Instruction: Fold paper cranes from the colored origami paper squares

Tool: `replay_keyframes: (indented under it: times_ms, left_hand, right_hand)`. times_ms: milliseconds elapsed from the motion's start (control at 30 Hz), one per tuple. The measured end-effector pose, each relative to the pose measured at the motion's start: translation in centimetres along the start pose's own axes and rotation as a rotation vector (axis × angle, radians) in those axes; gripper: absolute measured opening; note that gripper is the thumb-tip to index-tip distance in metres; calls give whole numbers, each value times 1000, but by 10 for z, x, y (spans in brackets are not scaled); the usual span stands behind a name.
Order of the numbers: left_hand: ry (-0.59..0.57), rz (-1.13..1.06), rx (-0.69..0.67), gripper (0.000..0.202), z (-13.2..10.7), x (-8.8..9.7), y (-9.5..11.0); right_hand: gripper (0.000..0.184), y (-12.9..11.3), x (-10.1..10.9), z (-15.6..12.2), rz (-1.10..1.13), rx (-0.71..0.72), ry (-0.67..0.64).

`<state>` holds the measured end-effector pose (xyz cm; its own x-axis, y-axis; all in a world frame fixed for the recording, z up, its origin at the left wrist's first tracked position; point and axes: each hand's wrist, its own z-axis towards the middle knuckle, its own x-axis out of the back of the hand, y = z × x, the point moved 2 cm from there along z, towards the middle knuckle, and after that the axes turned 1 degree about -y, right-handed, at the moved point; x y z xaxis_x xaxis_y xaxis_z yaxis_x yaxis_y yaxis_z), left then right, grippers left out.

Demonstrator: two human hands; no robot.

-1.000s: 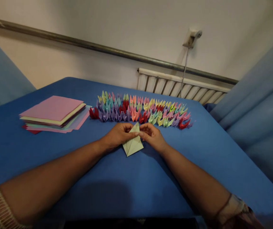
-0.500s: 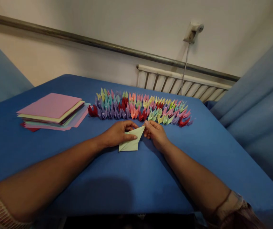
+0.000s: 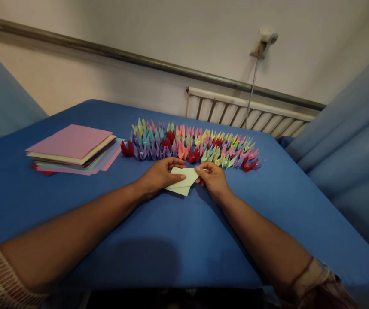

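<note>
Pale green paper (image 3: 186,183): folded, between both hands over the blue tabletop (image 3: 203,240).
Paper stack (image 3: 70,141): far left, edges uneven; I think a brushing forearm could scatter it.
Left hand (image 3: 158,177): grasping the paper, thumb on top; if that slips, I'd expect creases to shift.
Paper figures (image 3: 183,151): just beyond the hands; a stray knuckle might topple some.
Right hand (image 3: 215,179): pinching the paper's right corner; I'd fear a hard tug tearing it.

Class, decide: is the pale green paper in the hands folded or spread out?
Folded: the pale green paper, held by left hand and right hand, has slanting sides and a fold line across its lower part.
</note>
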<state>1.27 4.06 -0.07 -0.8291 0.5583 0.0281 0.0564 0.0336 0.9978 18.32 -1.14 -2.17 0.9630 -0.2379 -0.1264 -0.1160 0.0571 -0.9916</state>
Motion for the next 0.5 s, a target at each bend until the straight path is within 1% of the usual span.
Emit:
replay_keyframes:
  times_ms: [100,167,233,300,333,400,433,467,500]
  left_hand:
    - [-26,-48,47,55,-1,-2,-1]
    - [-46,-18,41,55,1,-1,-4]
    - [-70,96,-1,55,4,1,-9]
    - [-101,290,-79,53,6,3,-12]
    - [-115,396,-131,52,7,3,-13]
    - [-147,586,-241,49,5,3,-13]
    - [-162,661,-292,49,4,3,-12]
    - [-174,723,-336,49,2,2,-10]
    - [-181,772,-372,50,1,1,-9]
  right_hand:
    - [34,5,2,3,7,20,30]
    - [30,11,4,5,-47,24,46]
    - [23,15,8,6,-198,24,48]
    - [16,13,11,5,-461,67,30]
    - [15,9,11,3,-623,127,15]
    - [20,-3,9,-5,-917,324,20]
    - [26,-9,6,-11,-1029,413,5]
    - [31,-15,2,-18,-1102,471,-2]
    - [35,-19,-2,-25,-1150,494,-22]
